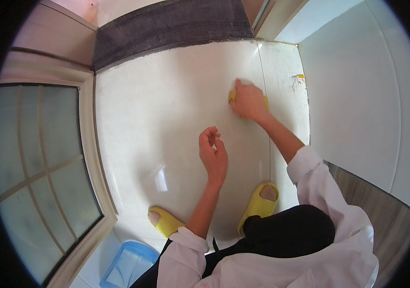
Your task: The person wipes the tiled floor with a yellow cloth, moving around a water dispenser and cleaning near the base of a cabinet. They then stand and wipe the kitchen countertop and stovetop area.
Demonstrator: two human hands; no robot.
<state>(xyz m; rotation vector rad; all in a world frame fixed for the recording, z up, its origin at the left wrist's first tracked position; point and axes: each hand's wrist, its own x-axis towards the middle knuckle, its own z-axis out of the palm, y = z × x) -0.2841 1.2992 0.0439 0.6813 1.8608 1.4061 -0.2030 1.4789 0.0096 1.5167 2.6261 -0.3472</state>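
Observation:
My right hand (250, 100) presses down on a yellow cloth (232, 95) against the glossy pale tiled floor (136, 126). Edges of the cloth show on both sides of the hand; the rest is hidden under the palm. My left hand (213, 151) hangs over the floor, lower and to the left, with its fingers loosely curled and nothing in it. A gap shows between its thumb and fingers. Yellow slippers are on my feet, one (260, 205) below the right forearm and the other (165, 221) left of the left forearm.
A dark stone threshold (172, 27) crosses the far side. On the left is a framed frosted-glass door (88, 144); a white wall (349, 97) rises on the right. Scuffs and a small yellow scrap (301, 76) lie by that wall. A blue translucent plastic container (129, 264) stands lower left.

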